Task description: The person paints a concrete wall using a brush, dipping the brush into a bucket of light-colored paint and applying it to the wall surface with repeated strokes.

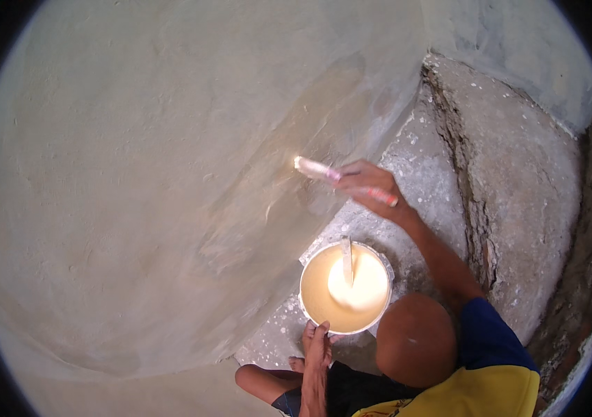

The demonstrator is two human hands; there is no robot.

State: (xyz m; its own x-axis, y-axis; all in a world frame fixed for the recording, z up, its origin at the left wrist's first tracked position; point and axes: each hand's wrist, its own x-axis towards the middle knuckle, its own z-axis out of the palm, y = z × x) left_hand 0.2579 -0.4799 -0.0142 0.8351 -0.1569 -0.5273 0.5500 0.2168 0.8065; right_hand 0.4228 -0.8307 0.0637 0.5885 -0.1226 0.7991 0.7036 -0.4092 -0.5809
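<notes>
My right hand (374,182) is closed around the handle of a paintbrush (318,169) with a reddish handle end. The pale bristles are at the grey plastered wall (136,174), beside a darker, damp-looking streak; whether they touch it I cannot tell. Below, my left hand (317,339) grips the near rim of a round, pale bucket (305,297). Inside the bucket is cream-white liquid (358,288), brightly lit. A flat, light strip (347,258) leans in it from the far rim.
A rough concrete ledge (428,167) spotted with white lies beside the wall. Farther right, a long crack (473,208) and a dark earthy gap (583,236) run along a concrete slab (518,174). My bent knees (415,340) are close to the bucket.
</notes>
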